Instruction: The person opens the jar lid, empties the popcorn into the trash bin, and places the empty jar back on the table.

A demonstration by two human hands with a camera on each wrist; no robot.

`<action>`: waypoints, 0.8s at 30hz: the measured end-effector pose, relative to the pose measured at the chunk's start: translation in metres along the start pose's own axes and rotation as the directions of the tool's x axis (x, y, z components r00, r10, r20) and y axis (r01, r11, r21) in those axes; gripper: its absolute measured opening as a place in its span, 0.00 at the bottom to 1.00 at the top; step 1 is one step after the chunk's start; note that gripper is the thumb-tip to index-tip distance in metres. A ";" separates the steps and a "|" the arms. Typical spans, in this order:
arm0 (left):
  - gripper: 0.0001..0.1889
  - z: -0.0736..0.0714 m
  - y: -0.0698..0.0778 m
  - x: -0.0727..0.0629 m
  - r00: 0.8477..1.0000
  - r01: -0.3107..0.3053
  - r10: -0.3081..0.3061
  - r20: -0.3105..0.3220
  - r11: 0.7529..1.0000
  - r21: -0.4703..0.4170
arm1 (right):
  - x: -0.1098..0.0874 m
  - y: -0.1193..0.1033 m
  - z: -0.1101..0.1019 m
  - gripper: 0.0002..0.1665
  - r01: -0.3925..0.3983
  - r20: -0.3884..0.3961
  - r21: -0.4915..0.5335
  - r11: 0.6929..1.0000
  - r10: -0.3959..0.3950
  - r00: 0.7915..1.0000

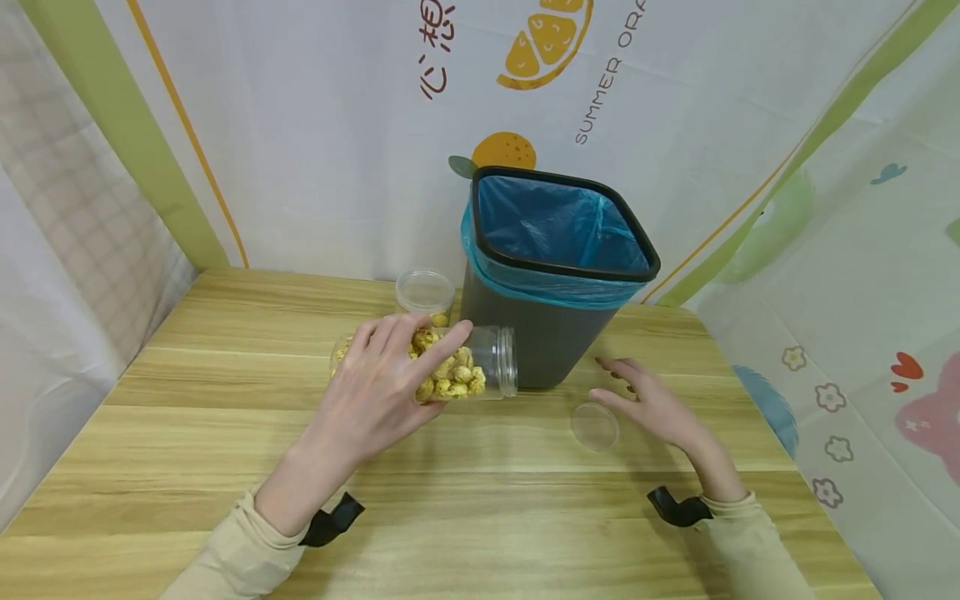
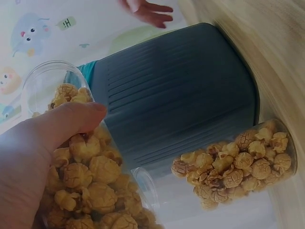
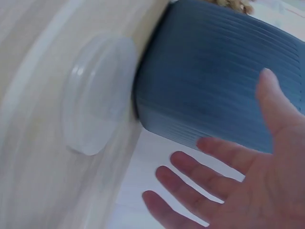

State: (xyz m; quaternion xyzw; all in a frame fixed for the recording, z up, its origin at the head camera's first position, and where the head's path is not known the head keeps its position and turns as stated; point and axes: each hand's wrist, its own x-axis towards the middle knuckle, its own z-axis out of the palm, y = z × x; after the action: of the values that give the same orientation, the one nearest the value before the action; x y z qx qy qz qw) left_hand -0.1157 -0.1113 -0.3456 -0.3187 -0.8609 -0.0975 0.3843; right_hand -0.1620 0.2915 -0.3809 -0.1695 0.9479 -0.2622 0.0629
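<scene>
My left hand grips a clear plastic jar of caramel popcorn from above. The jar is tipped on its side, its uncapped mouth pointing right in front of the trash bin. In the left wrist view the thumb lies across the jar and popcorn fills much of it. My right hand holds nothing, its fingers spread beside the bin. A round clear lid lies on the table just left of that hand; the right wrist view shows the lid beside the bin's base.
A second clear jar with popcorn stands upright left of the bin. A blue bag lines the bin, folded over under its black rim. Behind the wooden table hangs a printed curtain.
</scene>
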 end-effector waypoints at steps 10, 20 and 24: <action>0.58 -0.001 0.000 0.000 1.000 0.004 -0.004 0.013 1.000 -0.007 | 0.008 -0.008 -0.011 0.37 0.047 -0.155 0.132 0.990 -0.026 0.988; 0.58 0.000 0.001 0.000 1.000 0.000 0.000 0.009 1.000 0.002 | 0.014 -0.022 -0.018 0.34 0.070 -0.290 0.233 0.970 0.001 0.957; 0.58 0.001 0.001 0.000 1.000 0.000 0.000 0.005 1.000 0.000 | 0.018 -0.031 -0.021 0.33 0.097 -0.349 0.267 0.959 0.002 0.937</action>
State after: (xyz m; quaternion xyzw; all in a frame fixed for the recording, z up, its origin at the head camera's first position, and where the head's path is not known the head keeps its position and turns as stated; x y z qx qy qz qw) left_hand -0.1159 -0.1102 -0.3459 -0.3189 -0.8619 -0.0970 0.3821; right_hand -0.1747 0.2705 -0.3475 -0.1333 0.8930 -0.4209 -0.0876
